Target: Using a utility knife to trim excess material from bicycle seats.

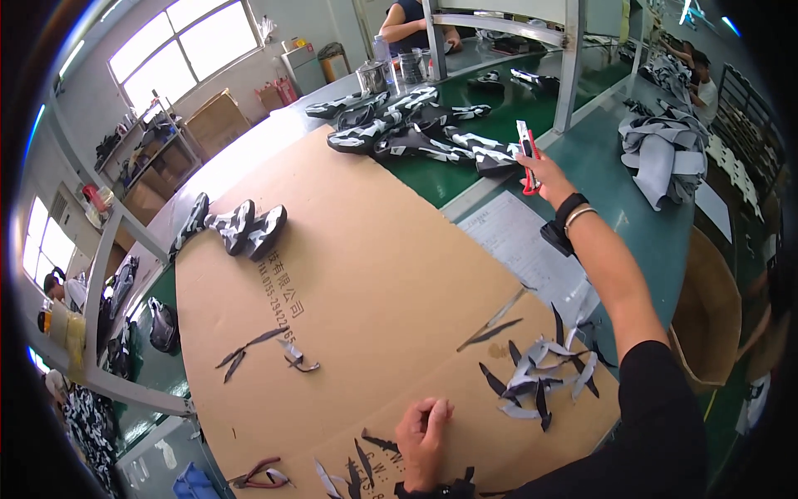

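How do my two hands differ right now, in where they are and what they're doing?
The right hand is stretched far out over the green table, gripping a red utility knife; the left hand rests close in on the cardboard sheet, fingers curled, no tool visible in it. The right wrist wears a black watch and a bracelet; the left wrist's dark band is barely visible. Both are bare.

Red utility knife (526,158), black-and-white camouflage shoes (416,133)

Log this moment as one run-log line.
left hand: loosely curled, resting on cardboard sheet | right hand: raised, grip on red utility knife | trimmed scraps beside
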`<state>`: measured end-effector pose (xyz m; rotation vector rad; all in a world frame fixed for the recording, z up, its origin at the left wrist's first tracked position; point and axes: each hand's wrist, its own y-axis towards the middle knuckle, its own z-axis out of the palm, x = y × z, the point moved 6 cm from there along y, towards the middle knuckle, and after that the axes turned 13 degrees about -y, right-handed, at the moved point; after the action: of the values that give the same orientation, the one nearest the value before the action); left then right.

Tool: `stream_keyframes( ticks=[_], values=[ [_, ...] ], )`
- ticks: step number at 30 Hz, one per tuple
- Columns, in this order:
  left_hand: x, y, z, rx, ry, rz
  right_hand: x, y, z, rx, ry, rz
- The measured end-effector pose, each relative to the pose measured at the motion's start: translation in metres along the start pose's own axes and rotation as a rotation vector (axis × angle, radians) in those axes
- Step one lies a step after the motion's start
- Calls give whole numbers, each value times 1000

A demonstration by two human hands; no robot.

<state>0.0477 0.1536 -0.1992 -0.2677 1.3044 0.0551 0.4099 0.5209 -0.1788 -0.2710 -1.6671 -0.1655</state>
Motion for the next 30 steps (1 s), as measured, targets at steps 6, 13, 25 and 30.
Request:
stream_keyframes(
  ticks=[6, 13, 25, 30],
  values=[
    [-4, 3, 0, -45, 7, -73, -17, 14, 23, -96, 137, 23],
    [-1, 9, 8, -17, -214, -2, 92, -191, 22, 241, 175, -159],
    [-10, -60, -39, 82, -704, -491, 42, -490, 40, 945, -512, -1356],
    [-4, -115, -60, -36, -327, -289, 19, -481, 24, 849, -272, -521]
  ],
)
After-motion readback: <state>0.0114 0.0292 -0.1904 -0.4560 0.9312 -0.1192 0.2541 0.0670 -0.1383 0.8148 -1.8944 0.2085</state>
